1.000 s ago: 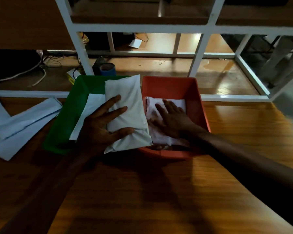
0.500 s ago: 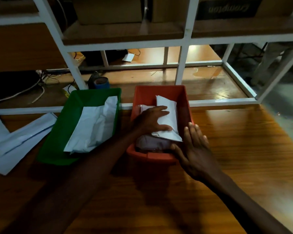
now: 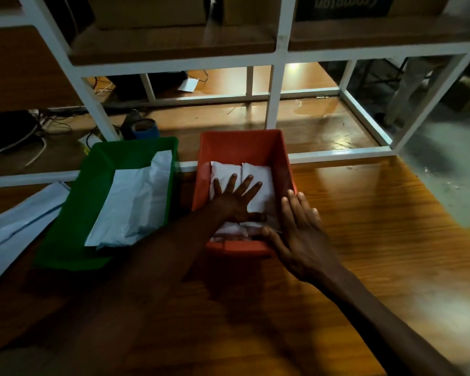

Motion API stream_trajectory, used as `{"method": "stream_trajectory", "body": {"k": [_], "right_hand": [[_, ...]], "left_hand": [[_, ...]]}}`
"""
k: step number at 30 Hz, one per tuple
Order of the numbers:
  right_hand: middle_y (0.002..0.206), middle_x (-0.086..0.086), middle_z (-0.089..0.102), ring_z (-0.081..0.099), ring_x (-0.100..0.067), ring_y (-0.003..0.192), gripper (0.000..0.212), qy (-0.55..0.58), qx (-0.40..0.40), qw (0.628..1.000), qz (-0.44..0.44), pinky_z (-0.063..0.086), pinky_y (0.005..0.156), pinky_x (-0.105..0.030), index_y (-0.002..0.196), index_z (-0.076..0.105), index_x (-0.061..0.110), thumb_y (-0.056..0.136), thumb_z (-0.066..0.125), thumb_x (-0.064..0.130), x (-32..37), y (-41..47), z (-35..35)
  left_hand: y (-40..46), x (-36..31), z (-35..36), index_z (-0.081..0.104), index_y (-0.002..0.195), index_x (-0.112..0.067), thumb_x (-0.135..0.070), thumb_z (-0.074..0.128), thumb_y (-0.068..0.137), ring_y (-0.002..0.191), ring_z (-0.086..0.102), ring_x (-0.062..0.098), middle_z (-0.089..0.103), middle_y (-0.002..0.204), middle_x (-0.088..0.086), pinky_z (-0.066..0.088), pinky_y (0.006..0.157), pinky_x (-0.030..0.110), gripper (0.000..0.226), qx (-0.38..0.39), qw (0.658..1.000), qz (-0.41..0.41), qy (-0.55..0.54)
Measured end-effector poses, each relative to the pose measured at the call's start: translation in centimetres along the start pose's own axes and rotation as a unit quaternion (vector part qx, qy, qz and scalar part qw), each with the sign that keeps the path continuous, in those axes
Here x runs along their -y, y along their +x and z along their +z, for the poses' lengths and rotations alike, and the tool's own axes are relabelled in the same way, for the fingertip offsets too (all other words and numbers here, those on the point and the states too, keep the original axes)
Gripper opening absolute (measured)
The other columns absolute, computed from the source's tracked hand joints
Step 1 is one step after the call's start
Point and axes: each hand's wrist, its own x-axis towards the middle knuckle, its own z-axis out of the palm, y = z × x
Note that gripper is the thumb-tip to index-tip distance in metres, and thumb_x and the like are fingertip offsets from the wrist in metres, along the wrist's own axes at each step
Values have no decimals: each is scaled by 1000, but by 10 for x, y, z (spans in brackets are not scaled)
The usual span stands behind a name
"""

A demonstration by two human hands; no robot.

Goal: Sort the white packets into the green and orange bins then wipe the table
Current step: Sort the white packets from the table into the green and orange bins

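An orange bin (image 3: 242,143) stands at the middle of the wooden table with white packets (image 3: 258,183) stacked inside. My left hand (image 3: 235,198) lies flat on those packets, fingers spread, holding nothing. My right hand (image 3: 299,234) rests open against the bin's near right corner, thumb on the front rim. Left of it a green bin (image 3: 73,213) holds large white packets (image 3: 130,204). More white packets (image 3: 17,229) lie flat on the table at the far left.
A white metal shelf frame (image 3: 274,85) rises right behind the bins, with cardboard boxes on its upper boards. A blue tape roll (image 3: 144,128) and cables sit on the low shelf behind the green bin. The table's right edge drops to the floor.
My left hand carried a white packet from over the green bin into the orange bin and now presses flat on it. My right hand left the bin and moved to its near right corner.
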Motion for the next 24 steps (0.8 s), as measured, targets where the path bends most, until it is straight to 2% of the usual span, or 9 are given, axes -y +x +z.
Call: {"method": "stream_trajectory", "body": {"k": [6, 10, 12, 14, 16, 17, 19, 20, 24], "right_hand": [[168, -1, -12, -18, -13, 152, 103, -7, -11, 1000, 15, -3, 122, -41, 161, 0, 16, 82, -4, 82, 2, 0, 0], [168, -1, -7, -12, -15, 153, 100, 8, -17, 999, 31, 1, 124, -46, 160, 3, 19, 82, 2, 81, 7, -1, -6], [167, -10, 13, 9, -26, 154, 91, 10, -77, 997, 12, 17, 122, -54, 159, 18, 14, 90, 18, 73, 19, -8, -11], [153, -20, 40, 40, -35, 139, 76, 19, -175, 984, -37, 45, 105, -53, 150, 38, 6, 96, 38, 60, 38, -20, -16], [135, -23, 56, 57, -35, 119, 62, 46, -273, 956, -94, 53, 89, -43, 136, 54, 1, 96, 52, 47, 66, -35, -15], [130, -22, 60, 60, -34, 116, 56, 56, -305, 943, -120, 53, 88, -41, 131, 58, 0, 95, 56, 42, 81, -42, -12], [127, -20, 63, 60, -33, 117, 49, 80, -321, 931, -156, 52, 94, -41, 127, 62, 1, 95, 58, 37, 107, -55, -1], [127, -20, 63, 59, -32, 118, 48, 95, -316, 929, -170, 51, 96, -41, 127, 63, 1, 96, 57, 37, 121, -61, 8], [125, -20, 63, 60, -32, 116, 49, 150, -294, 919, -215, 49, 97, -38, 124, 64, 0, 96, 59, 40, 184, -77, 51]], "left_hand": [[2, -4, -1, -13, 152, -44, -88, 30, 78, 149, -13, 38, -18, 163, -10, -5, 107, 75, 96, -4, 1000, -8, 7], [-15, -10, -19, -2, 156, -37, -81, 37, 84, 149, -6, 42, -8, 166, 0, -2, 111, 71, 94, -24, 1000, 20, -5], [-41, -5, -33, 8, 158, -30, -76, 38, 87, 151, 3, 36, 2, 166, 5, 7, 114, 66, 90, -76, 995, 68, -7], [-83, 8, -43, 24, 155, -24, -68, 47, 90, 149, 20, 30, 18, 163, 9, 23, 116, 57, 82, -168, 972, 145, -77], [-142, 29, -43, 43, 147, -19, -54, 62, 88, 143, 35, 23, 34, 157, 10, 32, 115, 39, 71, -240, 927, 221, -185], [-176, 39, -40, 49, 143, -18, -49, 68, 87, 141, 37, 17, 39, 154, 9, 31, 114, 28, 66, -262, 909, 232, -226], [-241, 54, -27, 55, 139, -18, -42, 75, 84, 138, 33, 3, 42, 152, 3, 23, 111, 11, 63, -292, 896, 198, -270], [-273, 61, -18, 56, 138, -18, -40, 77, 83, 137, 32, -1, 43, 150, -1, 22, 111, 8, 63, -307, 893, 168, -283], [-375, 100, 21, 59, 135, -16, -41, 76, 83, 136, 45, 7, 51, 146, 1, 39, 112, 29, 61, -357, 881, 74, -303]]}}
